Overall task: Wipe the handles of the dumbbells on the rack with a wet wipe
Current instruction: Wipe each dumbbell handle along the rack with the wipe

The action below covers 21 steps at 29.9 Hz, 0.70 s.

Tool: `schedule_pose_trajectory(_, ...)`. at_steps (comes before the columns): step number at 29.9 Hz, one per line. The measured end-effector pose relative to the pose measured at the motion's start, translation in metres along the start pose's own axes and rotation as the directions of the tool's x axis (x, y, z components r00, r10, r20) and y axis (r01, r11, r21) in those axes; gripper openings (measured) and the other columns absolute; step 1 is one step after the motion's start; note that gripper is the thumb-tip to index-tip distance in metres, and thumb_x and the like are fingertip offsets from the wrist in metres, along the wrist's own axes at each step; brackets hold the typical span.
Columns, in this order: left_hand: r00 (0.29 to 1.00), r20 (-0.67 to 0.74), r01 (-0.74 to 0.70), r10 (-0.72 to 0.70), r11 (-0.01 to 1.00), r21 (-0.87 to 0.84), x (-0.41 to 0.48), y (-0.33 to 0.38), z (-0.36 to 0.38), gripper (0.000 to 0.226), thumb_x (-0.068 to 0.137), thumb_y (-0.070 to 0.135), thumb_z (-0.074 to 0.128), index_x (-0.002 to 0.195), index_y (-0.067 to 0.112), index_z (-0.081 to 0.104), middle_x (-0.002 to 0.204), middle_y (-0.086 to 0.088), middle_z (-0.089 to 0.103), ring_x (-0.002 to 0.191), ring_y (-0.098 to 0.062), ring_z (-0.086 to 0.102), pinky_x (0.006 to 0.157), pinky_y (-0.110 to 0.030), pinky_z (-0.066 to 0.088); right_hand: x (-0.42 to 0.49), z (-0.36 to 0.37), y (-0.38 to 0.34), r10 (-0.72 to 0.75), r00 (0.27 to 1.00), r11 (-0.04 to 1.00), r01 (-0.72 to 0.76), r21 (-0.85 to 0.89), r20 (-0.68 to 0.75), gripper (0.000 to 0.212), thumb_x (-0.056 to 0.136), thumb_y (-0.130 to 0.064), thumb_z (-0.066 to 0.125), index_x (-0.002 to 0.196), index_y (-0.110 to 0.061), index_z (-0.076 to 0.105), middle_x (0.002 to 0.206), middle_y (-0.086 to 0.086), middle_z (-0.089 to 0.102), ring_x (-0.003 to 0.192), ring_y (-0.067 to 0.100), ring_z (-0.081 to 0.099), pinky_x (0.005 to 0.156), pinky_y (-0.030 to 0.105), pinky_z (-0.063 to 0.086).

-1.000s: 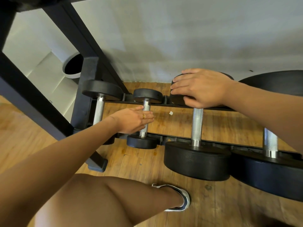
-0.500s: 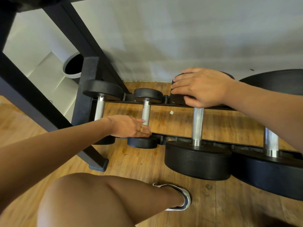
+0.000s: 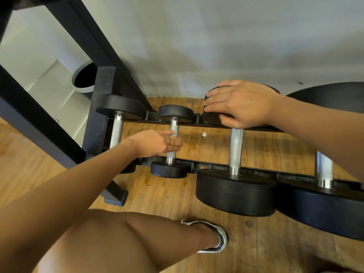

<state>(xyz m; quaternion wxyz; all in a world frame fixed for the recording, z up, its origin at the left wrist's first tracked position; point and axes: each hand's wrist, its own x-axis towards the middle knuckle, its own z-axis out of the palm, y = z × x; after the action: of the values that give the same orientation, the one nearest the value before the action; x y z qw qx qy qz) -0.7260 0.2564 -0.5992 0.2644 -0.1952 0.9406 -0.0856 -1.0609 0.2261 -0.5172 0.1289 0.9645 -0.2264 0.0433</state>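
Observation:
Several black dumbbells with steel handles lie across a low black rack (image 3: 256,171). My left hand (image 3: 155,143) grips the knurled handle of the small dumbbell (image 3: 174,126), fingers curled round its middle. No wet wipe shows; it may be hidden inside that hand. My right hand (image 3: 240,104) rests on the far head of the medium dumbbell (image 3: 235,148), fingers laid flat over the top and thumb at the near edge. Another dumbbell (image 3: 116,131) sits left of the small one, and a big dumbbell (image 3: 324,168) lies at the right.
A dark slanted rack frame (image 3: 94,42) crosses the upper left, its foot (image 3: 116,198) on the wooden floor. A grey wall stands close behind. My bare knee (image 3: 118,243) and white shoe (image 3: 218,237) are below the rack. A white scrap (image 3: 204,134) lies on the floor.
My left hand slid down the small dumbbell's handle toward the near head, then back up to the middle. My right hand stayed on the medium dumbbell's far head.

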Motion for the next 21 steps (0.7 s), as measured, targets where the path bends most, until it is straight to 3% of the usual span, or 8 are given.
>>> schedule_pose_trajectory(3, 0.991, -0.088, 0.098, -0.1, 0.995, -0.029, 0.008, -0.015, -0.008, 0.067, 0.098, -0.003, 0.055, 0.158, 0.018, 0.035, 0.165, -0.005, 0.034, 0.152, -0.021, 0.033, 0.123, -0.033, 0.014, 0.0, 0.0, 0.0, 0.0, 1.0, 1.0, 0.0, 0.002, 0.0, 0.047, 0.091, -0.032, 0.043, 0.132, -0.02, 0.065, 0.137, 0.0, 0.063, 0.134, 0.02, 0.051, 0.12, 0.043, 0.028)
schedule_pose_trajectory(6, 0.983, -0.062, 0.172, -0.172, 0.985, -0.018, 0.018, -0.021, -0.012, 0.067, 0.1, -0.002, 0.051, 0.16, 0.015, 0.028, 0.167, -0.007, 0.028, 0.153, -0.023, 0.029, 0.126, -0.035, 0.021, 0.0, -0.001, -0.001, 0.002, 1.0, 1.0, -0.002, 0.003, -0.004, 0.047, 0.091, -0.031, 0.043, 0.131, -0.019, 0.065, 0.136, 0.001, 0.063, 0.134, 0.02, 0.051, 0.12, 0.043, 0.027)
schedule_pose_trajectory(11, 0.987, 0.031, 0.159, -0.159, 0.987, 0.018, 0.022, 0.001, -0.014, 0.068, 0.101, -0.003, 0.05, 0.161, 0.014, 0.024, 0.17, -0.008, 0.02, 0.156, -0.023, 0.019, 0.122, -0.031, -0.002, -0.001, -0.001, -0.002, 0.002, 1.0, 1.0, -0.002, 0.004, -0.022, 0.046, 0.091, -0.03, 0.045, 0.129, -0.018, 0.066, 0.134, 0.002, 0.065, 0.132, 0.021, 0.053, 0.118, 0.043, 0.029)
schedule_pose_trajectory(15, 0.998, 0.058, 0.0, -0.001, 1.0, 0.007, 0.012, 0.022, -0.008, 0.059, 0.099, -0.002, 0.052, 0.154, 0.015, 0.041, 0.162, -0.004, 0.037, 0.151, -0.019, 0.032, 0.119, -0.035, -0.011, 0.0, -0.001, -0.002, 0.001, 1.0, 1.0, -0.001, 0.012, -0.013, 0.046, 0.091, -0.03, 0.046, 0.13, -0.018, 0.066, 0.135, 0.002, 0.064, 0.132, 0.021, 0.053, 0.119, 0.044, 0.03)
schedule_pose_trajectory(18, 0.999, 0.014, -0.043, 0.044, 0.998, -0.042, -0.002, 0.026, -0.005, 0.056, 0.097, -0.001, 0.057, 0.149, 0.015, 0.048, 0.16, -0.003, 0.042, 0.15, -0.018, 0.035, 0.125, -0.036, 0.0, 0.0, -0.001, -0.002, -0.004, 1.0, 1.0, 0.004, 0.02, -0.012, 0.046, 0.09, -0.03, 0.046, 0.13, -0.018, 0.066, 0.134, 0.002, 0.064, 0.132, 0.022, 0.054, 0.119, 0.044, 0.03)
schedule_pose_trajectory(21, 0.999, 0.032, -0.031, 0.034, 0.994, -0.101, -0.008, 0.028, -0.009, 0.057, 0.097, 0.001, 0.059, 0.151, 0.016, 0.047, 0.161, -0.002, 0.041, 0.151, -0.019, 0.033, 0.126, -0.04, 0.026, 0.0, -0.001, -0.001, 0.002, 1.0, 1.0, -0.002, 0.022, -0.009, 0.046, 0.091, -0.031, 0.046, 0.13, -0.018, 0.066, 0.135, 0.002, 0.064, 0.132, 0.022, 0.054, 0.119, 0.045, 0.031)
